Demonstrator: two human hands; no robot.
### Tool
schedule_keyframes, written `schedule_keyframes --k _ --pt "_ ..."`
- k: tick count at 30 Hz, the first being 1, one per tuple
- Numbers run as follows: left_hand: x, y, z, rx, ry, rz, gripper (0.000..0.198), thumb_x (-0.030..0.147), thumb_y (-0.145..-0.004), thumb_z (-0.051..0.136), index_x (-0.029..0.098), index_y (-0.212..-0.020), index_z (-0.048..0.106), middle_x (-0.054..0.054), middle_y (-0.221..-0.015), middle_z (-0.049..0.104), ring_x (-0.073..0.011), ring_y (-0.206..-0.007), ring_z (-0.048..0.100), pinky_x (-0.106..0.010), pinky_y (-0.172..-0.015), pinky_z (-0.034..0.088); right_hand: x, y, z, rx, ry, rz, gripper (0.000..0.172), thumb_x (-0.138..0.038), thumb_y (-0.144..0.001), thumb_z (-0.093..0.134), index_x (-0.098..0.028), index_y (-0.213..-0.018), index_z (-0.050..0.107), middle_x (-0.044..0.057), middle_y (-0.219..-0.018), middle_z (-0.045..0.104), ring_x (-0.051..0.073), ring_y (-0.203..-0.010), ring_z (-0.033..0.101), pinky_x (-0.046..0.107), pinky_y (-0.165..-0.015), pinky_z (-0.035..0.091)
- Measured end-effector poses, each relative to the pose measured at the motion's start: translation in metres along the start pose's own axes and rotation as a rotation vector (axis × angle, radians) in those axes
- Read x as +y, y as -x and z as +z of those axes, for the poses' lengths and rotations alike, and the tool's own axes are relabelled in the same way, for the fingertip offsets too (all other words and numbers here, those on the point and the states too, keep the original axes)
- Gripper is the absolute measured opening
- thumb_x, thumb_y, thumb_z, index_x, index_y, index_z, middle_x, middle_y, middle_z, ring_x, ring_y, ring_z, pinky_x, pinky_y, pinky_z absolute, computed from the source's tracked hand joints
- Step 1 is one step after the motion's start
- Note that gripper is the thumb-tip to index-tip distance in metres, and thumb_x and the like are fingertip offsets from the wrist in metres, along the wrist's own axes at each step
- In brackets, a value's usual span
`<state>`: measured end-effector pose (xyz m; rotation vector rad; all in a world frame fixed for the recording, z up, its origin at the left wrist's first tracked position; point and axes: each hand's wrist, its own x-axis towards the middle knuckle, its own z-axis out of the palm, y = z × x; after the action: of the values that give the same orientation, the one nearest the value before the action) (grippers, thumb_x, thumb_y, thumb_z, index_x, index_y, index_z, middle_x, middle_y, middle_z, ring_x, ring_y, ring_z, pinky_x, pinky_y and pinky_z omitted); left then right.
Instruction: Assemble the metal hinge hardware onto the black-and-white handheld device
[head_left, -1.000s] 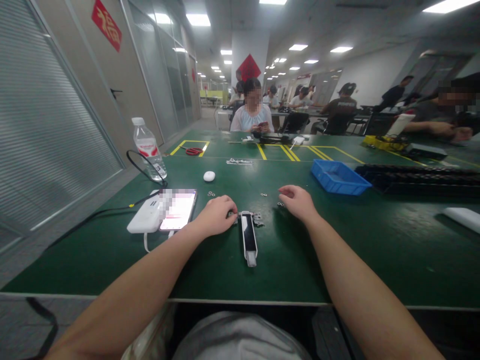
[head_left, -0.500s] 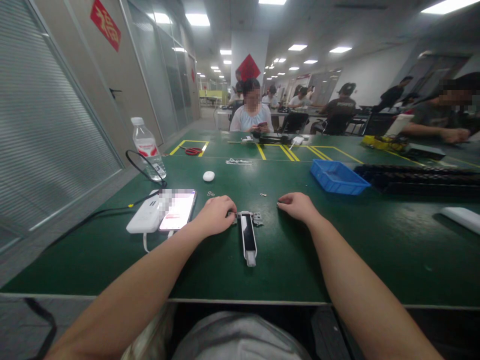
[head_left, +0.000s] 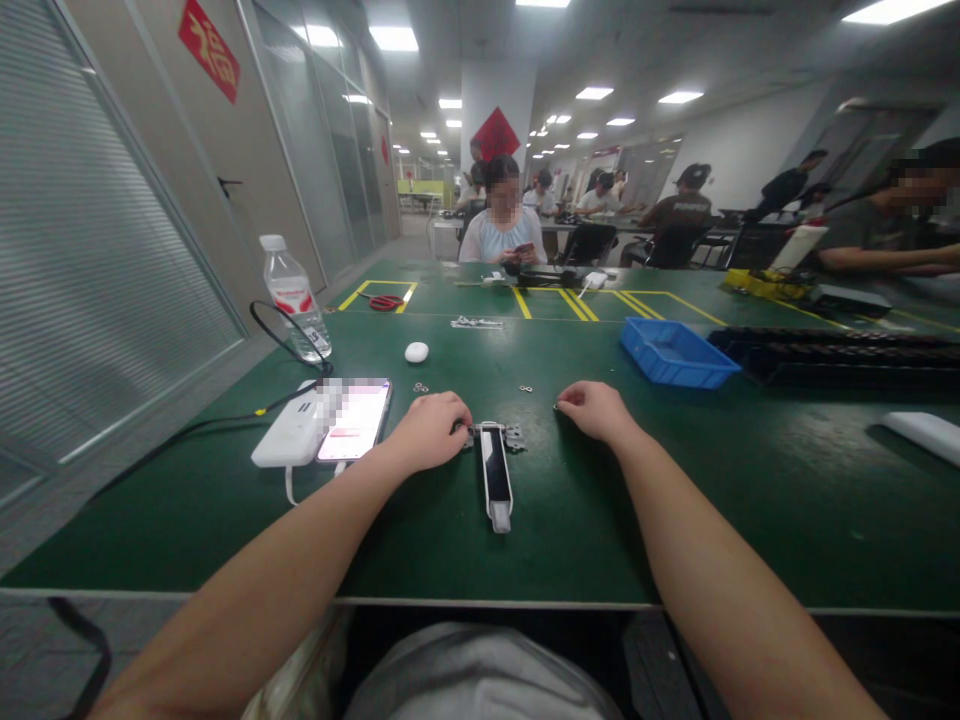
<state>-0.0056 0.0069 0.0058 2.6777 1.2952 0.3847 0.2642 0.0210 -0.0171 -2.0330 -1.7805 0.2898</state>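
Observation:
My left hand [head_left: 433, 432] is curled at the left end of a small metal bracket-like part [head_left: 515, 437], thumb and fingertips closed on it. This part lies crosswise at the top of a slim device [head_left: 496, 470] with a glossy black face, white edges and a pale end pointing at me. To the right, my right hand [head_left: 596, 410] rests low over the table, thumb and forefinger pinched on a tiny thing too small to name. Small metal rings or links [head_left: 526, 389] lie between the hands, and several more small rings [head_left: 421, 388] beyond my left hand.
On the green table [head_left: 570, 530] are a power bank [head_left: 281, 445], a lit phone [head_left: 358, 425], a water bottle [head_left: 294, 300], a white case [head_left: 417, 352], red-handled scissors [head_left: 386, 302], and a blue tray [head_left: 679, 360]. A person [head_left: 504, 225] sits opposite; another sits at right.
My right hand has shifted very slightly, its fingers still pinched. My left hand stays at the metal part, and the things on the table have not moved.

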Motion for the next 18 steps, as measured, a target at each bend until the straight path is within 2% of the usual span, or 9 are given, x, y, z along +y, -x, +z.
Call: schedule_keyframes --k 4,10,14,18 --pt "-0.001 0.001 0.000 0.008 0.009 0.004 0.021 0.020 -0.078 0.047 0.018 -0.087 0.065 -0.006 -0.098 0.062 -0.0214 -0.095 0.057 -0.035 -0.087 0.043 -0.007 0.002 0.004 -0.044 -0.247 -0.105 0.011 -0.020 -0.077 0.059 -0.014 -0.081 0.067 0.005 -0.079 0.068 0.014 -0.071 0.061 0.024 -0.068 0.046" --pt "0.001 0.001 0.000 0.012 0.007 0.000 0.021 0.020 -0.079 0.046 0.018 -0.087 0.065 -0.006 -0.097 0.062 -0.0209 -0.094 0.057 -0.035 -0.087 0.043 -0.024 0.012 0.014 -0.341 -0.614 -0.256 0.010 -0.020 -0.073 0.063 -0.013 -0.080 0.064 0.002 -0.071 0.064 0.010 -0.063 0.058 0.023 -0.062 0.047" --pt "0.001 0.000 0.000 0.006 -0.003 0.002 0.021 0.020 -0.079 0.047 0.018 -0.087 0.065 -0.006 -0.097 0.062 -0.0210 -0.094 0.057 -0.035 -0.087 0.043 -0.033 0.017 0.019 -0.461 -0.710 -0.283 0.010 -0.020 -0.070 0.066 -0.013 -0.078 0.064 0.001 -0.068 0.064 0.010 -0.061 0.058 0.023 -0.061 0.048" --pt "0.001 0.000 0.001 0.011 -0.008 0.005 0.021 0.020 -0.079 0.046 0.018 -0.087 0.065 -0.005 -0.097 0.062 -0.0211 -0.095 0.057 -0.035 -0.087 0.043 -0.035 0.018 0.021 -0.446 -0.668 -0.266 0.011 -0.018 -0.068 0.067 -0.013 -0.078 0.066 0.001 -0.067 0.065 0.010 -0.059 0.058 0.022 -0.058 0.048"
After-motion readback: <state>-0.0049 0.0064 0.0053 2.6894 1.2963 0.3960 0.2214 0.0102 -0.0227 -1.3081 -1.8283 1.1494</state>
